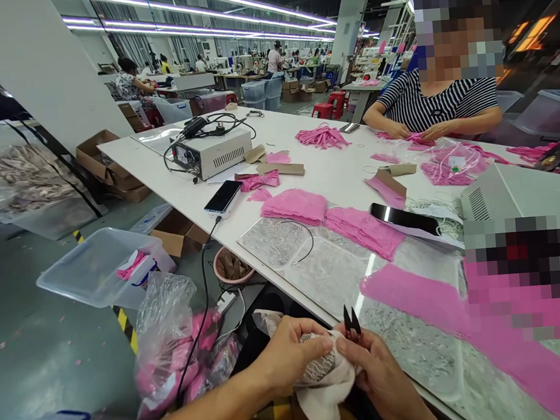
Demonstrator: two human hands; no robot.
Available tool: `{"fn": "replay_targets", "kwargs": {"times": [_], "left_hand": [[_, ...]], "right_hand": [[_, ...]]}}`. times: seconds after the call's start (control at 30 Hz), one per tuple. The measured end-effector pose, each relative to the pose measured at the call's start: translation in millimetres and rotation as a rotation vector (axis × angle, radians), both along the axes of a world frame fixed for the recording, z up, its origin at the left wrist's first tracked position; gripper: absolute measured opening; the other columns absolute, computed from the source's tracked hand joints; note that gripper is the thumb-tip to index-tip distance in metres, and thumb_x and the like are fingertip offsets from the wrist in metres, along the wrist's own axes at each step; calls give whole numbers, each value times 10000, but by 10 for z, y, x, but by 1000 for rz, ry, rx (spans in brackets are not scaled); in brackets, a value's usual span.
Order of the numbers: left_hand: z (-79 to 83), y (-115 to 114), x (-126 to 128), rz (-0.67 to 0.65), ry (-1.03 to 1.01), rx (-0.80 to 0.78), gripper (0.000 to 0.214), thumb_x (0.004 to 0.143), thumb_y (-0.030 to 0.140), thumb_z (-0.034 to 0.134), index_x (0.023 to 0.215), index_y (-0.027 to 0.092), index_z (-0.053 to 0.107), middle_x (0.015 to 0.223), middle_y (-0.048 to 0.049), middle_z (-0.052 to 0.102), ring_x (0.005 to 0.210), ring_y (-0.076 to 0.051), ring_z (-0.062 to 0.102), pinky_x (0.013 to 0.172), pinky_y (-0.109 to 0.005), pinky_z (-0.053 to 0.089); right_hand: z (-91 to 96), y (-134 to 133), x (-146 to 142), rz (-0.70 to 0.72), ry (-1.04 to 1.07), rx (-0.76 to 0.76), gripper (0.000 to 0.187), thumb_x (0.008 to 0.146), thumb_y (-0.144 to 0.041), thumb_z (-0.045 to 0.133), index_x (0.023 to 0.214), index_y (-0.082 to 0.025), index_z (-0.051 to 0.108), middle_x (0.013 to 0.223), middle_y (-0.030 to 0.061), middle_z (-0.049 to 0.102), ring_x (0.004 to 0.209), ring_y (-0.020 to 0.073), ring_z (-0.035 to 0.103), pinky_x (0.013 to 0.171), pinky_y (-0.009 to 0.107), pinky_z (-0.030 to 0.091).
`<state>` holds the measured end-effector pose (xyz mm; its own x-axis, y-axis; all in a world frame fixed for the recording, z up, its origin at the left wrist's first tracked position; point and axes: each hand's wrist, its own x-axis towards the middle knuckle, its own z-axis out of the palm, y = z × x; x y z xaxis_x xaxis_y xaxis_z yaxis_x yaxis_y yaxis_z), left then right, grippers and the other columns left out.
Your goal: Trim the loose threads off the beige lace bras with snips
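Observation:
Close to my lap, below the table edge, I hold a cream piece of cloth (326,404) with a patterned, lace-like patch. My left hand (290,353) is closed on its left side, thumb on top. On the other side my right hand (376,366) pinches the cloth. Dark-bladed thread snips (352,321) also sit in that right hand, blades up and slightly apart, handles mostly hidden by the fingers. Pink fabric pieces (365,229) lie stacked on the table beyond, and a long pink strip (420,296) stretches to the right.
The white table (274,124) carries a grey control box (218,153), a phone (223,196), a dark phone-like slab (404,219) and pink bundles. Another person in a striped top (438,106) handles pink fabric opposite. Plastic bins (104,264), bags and a basket (233,267) stand left.

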<state>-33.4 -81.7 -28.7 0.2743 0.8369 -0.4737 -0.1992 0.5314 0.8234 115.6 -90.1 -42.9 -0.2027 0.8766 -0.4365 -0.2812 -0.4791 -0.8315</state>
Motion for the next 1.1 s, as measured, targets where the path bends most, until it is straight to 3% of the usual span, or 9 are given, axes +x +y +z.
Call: {"fn": "replay_targets", "kwargs": {"times": [0.17,0.43,0.73,0.9,1.1], "left_hand": [[-84,-4,-9,20,-146,-56,365,465,402,813,616,103,671,534,6,556,495,-89,431,512,-219,287],[-87,-1,-38,3,-147,-62,354,455,366,844,588,91,664,516,9,568,460,-64,436,503,-203,303],[-152,-27,-11,62,-279,-148,333,411,300,871,593,83,697,544,-21,600,468,-89,500,493,-214,333],[-169,-23,13,86,-357,-74,285,441,267,869,586,80,711,628,-10,548,554,-92,505,536,-213,359],[-207,-20,25,126,-395,-15,246,480,254,849,565,88,688,735,-22,557,586,-89,504,549,-214,370]], "right_hand": [[-51,-45,-74,-62,82,-105,414,564,-455,787,744,-149,574,491,-93,402,377,25,273,337,133,165],[-20,-58,-63,-49,65,-8,353,603,-429,773,679,-153,566,515,-73,439,425,51,353,380,158,281],[-107,-16,-46,8,124,-152,406,560,-440,791,716,-151,550,448,-116,369,353,10,211,321,129,123],[-175,-17,-45,-27,115,-131,422,564,-439,790,744,-157,534,467,-117,375,349,6,219,309,126,124],[-59,-5,-92,-107,143,-55,449,584,-396,797,864,-183,518,514,-121,399,348,-2,241,307,105,131]]}}
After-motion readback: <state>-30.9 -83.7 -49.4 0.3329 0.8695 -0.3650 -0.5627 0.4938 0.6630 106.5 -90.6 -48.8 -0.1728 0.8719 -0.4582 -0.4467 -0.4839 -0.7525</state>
